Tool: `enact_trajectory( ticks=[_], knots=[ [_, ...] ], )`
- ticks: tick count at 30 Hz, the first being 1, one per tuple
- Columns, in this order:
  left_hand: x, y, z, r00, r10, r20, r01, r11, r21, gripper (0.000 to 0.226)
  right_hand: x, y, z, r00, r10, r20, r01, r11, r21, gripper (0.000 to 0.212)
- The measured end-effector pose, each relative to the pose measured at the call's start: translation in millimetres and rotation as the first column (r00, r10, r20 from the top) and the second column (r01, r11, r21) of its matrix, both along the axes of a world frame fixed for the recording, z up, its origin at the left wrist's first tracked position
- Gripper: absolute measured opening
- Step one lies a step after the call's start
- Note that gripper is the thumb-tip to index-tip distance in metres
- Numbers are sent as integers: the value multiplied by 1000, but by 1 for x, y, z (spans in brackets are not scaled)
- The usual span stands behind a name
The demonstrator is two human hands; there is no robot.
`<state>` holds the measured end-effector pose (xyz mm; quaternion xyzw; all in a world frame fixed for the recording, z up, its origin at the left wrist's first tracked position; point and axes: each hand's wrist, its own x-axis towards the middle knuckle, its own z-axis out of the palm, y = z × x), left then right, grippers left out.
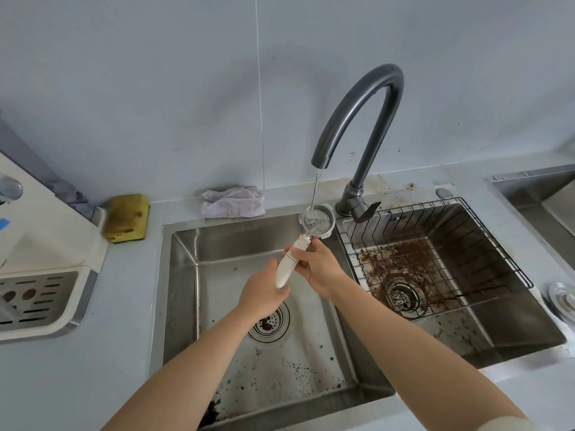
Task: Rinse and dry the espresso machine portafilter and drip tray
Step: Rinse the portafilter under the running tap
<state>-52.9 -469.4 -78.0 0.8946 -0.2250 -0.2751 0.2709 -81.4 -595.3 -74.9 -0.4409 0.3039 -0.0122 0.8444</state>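
**Portafilter under the running tap**

The portafilter (316,219) sits with its metal basket directly beneath the faucet (357,119), a thin stream of water falling into it, above the back edge of the left sink basin (186,275). Its white handle slants down toward the person. The right hand (317,269) grips the handle near the basket; the left hand (263,295) closes around the handle's lower end. Coffee grounds speckle the basin floor. A wire rack (435,259) fills the right basin.
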Motion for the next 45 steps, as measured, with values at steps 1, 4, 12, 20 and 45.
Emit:
enact_trajectory(
  ticks=[1,4,12,20,45],
  knots=[
    [0,0,0,999,3,44,-4,1000,13,44,2,0,0,1000,2,12,-2,1000,8,26],
    [0,3,2,991,26,128,-30,999,25,45,8,2,3,999,13,41,-14,999,30,27],
    [4,9,13,996,44,78,-50,996,68,48,16,9,5,997,75,10,-75,997,5,21],
    [1,10,11,906,120,-406,-181,977,-115,34,12,7,0,980,107,-168,-137,974,-179,28],
    [-11,9,3,949,154,-276,-195,972,-129,20,4,3,0,993,117,-8,-116,993,31,22]
  ],
)
